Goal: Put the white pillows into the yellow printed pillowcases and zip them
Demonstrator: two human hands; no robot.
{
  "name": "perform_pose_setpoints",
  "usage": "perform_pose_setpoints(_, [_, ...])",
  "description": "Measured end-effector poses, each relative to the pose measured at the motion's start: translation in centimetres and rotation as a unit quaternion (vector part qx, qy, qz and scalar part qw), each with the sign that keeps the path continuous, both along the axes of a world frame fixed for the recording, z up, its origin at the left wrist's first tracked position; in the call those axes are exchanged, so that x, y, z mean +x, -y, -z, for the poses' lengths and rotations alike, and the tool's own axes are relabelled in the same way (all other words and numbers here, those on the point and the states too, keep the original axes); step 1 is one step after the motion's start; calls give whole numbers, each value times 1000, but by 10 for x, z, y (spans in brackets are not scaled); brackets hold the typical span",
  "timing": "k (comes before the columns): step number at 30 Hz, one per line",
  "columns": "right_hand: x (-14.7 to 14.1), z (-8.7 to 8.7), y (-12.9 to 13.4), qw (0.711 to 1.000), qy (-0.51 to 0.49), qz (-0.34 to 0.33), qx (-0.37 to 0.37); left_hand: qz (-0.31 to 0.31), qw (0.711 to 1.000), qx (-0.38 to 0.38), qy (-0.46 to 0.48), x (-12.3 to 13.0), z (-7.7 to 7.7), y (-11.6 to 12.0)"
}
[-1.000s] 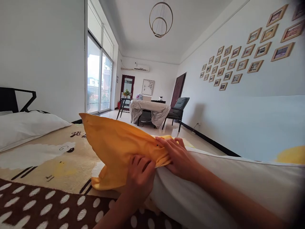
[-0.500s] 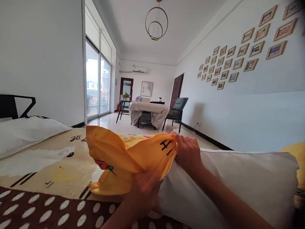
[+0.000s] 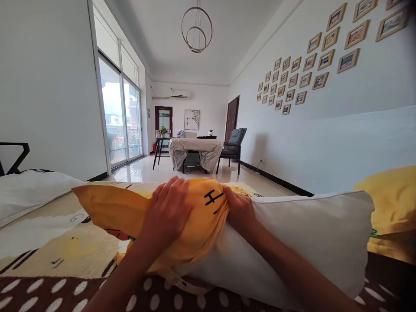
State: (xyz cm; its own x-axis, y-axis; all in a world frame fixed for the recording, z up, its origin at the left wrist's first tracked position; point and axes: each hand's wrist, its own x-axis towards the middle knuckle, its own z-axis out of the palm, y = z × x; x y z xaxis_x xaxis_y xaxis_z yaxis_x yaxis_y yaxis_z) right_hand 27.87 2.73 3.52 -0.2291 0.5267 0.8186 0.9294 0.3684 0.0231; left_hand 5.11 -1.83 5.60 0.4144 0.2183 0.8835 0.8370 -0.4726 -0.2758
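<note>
A white pillow (image 3: 292, 234) lies across the bed in front of me, its left end inside a yellow pillowcase (image 3: 206, 225) with black lettering. My right hand (image 3: 239, 210) grips the pillowcase's bunched opening at the upper edge of the pillow. My left hand (image 3: 169, 212) is closed over the top of the pillowcase, left of the lettering, its fingertips partly hidden behind the fold and slightly blurred. The case's loose corner (image 3: 94, 199) sticks out to the left, beyond the left hand.
Under the pillow is a blanket (image 3: 71, 255) with a sheep pattern and a brown dotted border. Another white pillow (image 3: 35, 188) lies at left, and a yellow pillow (image 3: 394, 203) at right. Farther off stand a covered table (image 3: 195, 145) and a dark chair (image 3: 233, 145).
My left hand has moved from the pillowcase's lower edge up over its top. The right hand still grips the opening. The pillowcase's loose end has shifted left, and the view has turned slightly right.
</note>
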Motion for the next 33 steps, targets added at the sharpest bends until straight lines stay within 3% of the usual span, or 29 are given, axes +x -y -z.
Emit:
perform_pose_setpoints(3, [3,3,2,999,-25,-25,34,-96,990,-81,-57,-8,-10,-25])
perform_pose_setpoints(5, [3,0,4,999,-35,-17,25,-102,981,-147,-71,-13,-11,-31])
perform_pose_setpoints(8, [-1,-13,9,998,-26,47,-45,-104,971,-207,-58,-18,-11,-29])
perform_pose_setpoints(12, [7,-43,6,976,34,125,-173,-136,966,-198,-91,-22,-26,-24])
perform_pose_setpoints(15, [26,-67,-3,966,21,165,-200,-172,969,-151,-97,-23,-54,-22])
perform_pose_setpoints(17, [39,-81,-7,971,8,193,-144,-194,969,-133,-74,-24,-79,-18])
perform_pose_setpoints(20, [51,-96,-7,978,7,208,12,-207,969,-137,-21,-26,-115,-4])
perform_pose_setpoints(23, [52,-96,-5,982,-16,168,88,-209,967,-142,21,-29,-135,11])
perform_pose_setpoints(25, [46,-84,-6,989,-39,139,33,-216,966,-139,24,-32,-134,17])
perform_pose_setpoints(29, [24,-43,-17,971,-32,84,-223,-223,964,-143,-3,-42,-110,14])
perform_pose_setpoints(31, [13,-29,-27,957,-23,72,-280,-213,965,-151,-17,-46,-96,10])
perform_pose_setpoints(33, [3,-26,-37,954,-28,83,-287,-195,967,-162,-19,-48,-87,9])
